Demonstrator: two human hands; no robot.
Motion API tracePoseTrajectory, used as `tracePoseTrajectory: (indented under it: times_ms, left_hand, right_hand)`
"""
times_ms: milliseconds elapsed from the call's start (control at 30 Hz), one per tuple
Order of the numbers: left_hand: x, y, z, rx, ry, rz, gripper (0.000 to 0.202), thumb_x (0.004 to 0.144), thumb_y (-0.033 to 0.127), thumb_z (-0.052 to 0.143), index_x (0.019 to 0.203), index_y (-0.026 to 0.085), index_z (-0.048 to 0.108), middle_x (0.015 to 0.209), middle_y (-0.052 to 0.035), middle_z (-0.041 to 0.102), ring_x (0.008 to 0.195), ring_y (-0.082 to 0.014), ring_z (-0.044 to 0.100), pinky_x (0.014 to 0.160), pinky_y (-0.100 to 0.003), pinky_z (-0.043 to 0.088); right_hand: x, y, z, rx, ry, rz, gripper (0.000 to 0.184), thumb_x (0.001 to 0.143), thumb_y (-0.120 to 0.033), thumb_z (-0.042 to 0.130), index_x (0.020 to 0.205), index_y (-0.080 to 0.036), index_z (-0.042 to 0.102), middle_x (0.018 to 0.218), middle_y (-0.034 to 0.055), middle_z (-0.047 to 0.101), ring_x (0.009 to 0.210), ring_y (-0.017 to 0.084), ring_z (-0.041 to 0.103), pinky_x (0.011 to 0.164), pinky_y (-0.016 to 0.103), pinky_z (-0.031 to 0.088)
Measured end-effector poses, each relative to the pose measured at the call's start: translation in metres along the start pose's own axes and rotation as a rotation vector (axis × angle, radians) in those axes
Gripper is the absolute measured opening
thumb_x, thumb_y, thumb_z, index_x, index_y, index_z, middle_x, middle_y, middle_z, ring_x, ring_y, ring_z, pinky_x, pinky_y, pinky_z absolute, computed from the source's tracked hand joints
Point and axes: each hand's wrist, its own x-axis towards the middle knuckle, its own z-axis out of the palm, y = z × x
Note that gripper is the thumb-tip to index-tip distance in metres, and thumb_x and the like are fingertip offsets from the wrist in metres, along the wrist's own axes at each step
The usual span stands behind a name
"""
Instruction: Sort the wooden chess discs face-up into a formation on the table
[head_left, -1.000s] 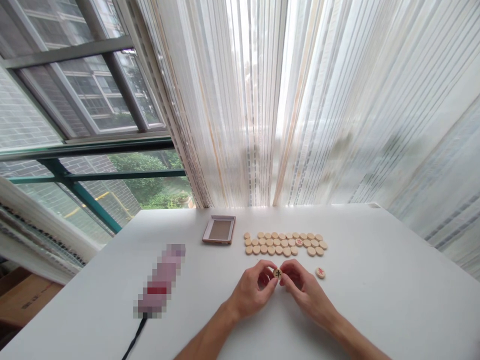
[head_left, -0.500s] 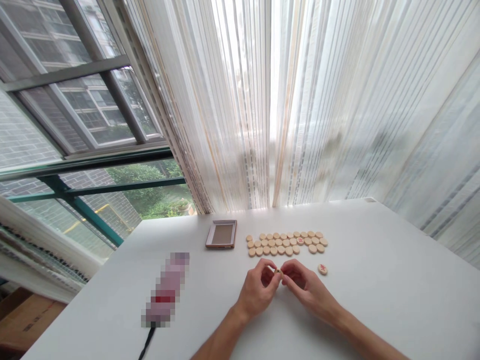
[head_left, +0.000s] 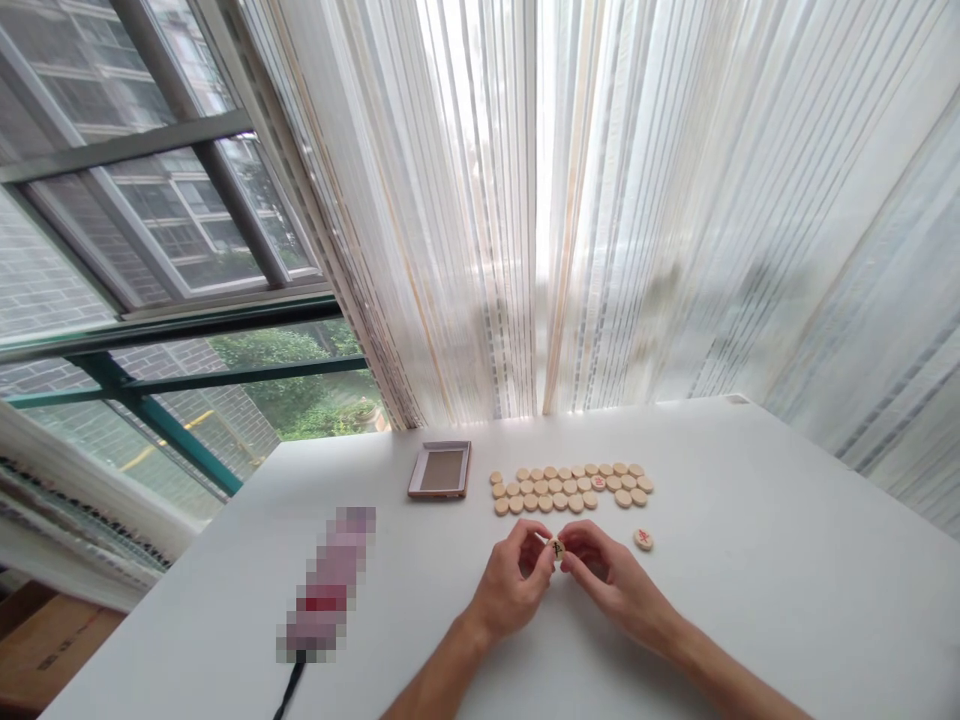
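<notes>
Between my left hand and my right hand is a round wooden Chinese chess piece, its face with a black character turned up toward me. The fingertips of both hands pinch it by its edges, just above the table. Beyond my hands, several pale pieces lie in rows, mostly with blank sides up. One piece among them shows a red character. Another red-marked piece lies alone, to the right of my right hand.
A shallow open box or lid sits left of the rows on the white table. Farther left lies a blurred pinkish object with a black cord. Curtains and a window stand behind the table; a cardboard box is at lower left.
The held piece has been tilted so that its black-character face now shows; before, it was seen nearly edge-on. Both hands stay in almost the same place.
</notes>
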Motion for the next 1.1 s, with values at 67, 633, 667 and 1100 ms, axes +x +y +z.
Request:
tracePoseTrajectory:
  times_ms: [67, 633, 667, 1100]
  left_hand:
    - [0.0001, 0.0004, -0.0008, -0.006, -0.016, 0.016, 0.02, 0.095, 0.034, 0.056, 0.107, 0.018, 0.054, 0.077, -0.0021, 0.066, 0.064, -0.0126, 0.06, 0.061, -0.022, 0.047]
    - [-0.0002, -0.0026, 0.0006, -0.01, -0.007, -0.008, 0.019, 0.098, 0.036, 0.051, 0.105, 0.018, 0.052, 0.074, -0.0008, 0.064, 0.061, -0.0118, 0.058, 0.059, -0.022, 0.046]
    - [-0.0002, -0.0026, 0.0003, -0.016, -0.011, -0.008, 0.019, 0.098, 0.035, 0.05, 0.105, 0.018, 0.052, 0.075, -0.0013, 0.064, 0.062, -0.0118, 0.059, 0.059, -0.022, 0.047]
    - [-0.0019, 0.0027, -0.0001, 0.002, -0.021, 0.062, 0.022, 0.09, 0.025, 0.06, 0.109, 0.017, 0.053, 0.081, -0.0034, 0.067, 0.071, -0.0137, 0.061, 0.066, -0.023, 0.049]
  right_hand:
    - [-0.0003, -0.0017, -0.0001, 0.009, 0.002, 0.006, 0.02, 0.097, -0.038, 0.055, 0.106, -0.021, 0.056, 0.098, 0.0053, 0.067, 0.085, 0.019, 0.066, 0.08, 0.032, 0.054]
    - [-0.0004, -0.0025, 0.0004, -0.002, -0.024, 0.038, 0.019, 0.097, -0.039, 0.053, 0.107, -0.022, 0.055, 0.099, 0.0053, 0.068, 0.087, 0.019, 0.067, 0.082, 0.033, 0.054]
    - [-0.0005, -0.0027, 0.0002, 0.002, -0.023, 0.036, 0.019, 0.097, -0.039, 0.053, 0.106, -0.022, 0.055, 0.099, 0.0053, 0.068, 0.087, 0.019, 0.067, 0.082, 0.033, 0.054]
    - [-0.0013, -0.0056, -0.0009, -0.013, -0.018, 0.036, 0.022, 0.097, -0.042, 0.052, 0.105, -0.022, 0.055, 0.1, 0.0065, 0.068, 0.087, 0.02, 0.066, 0.082, 0.034, 0.055]
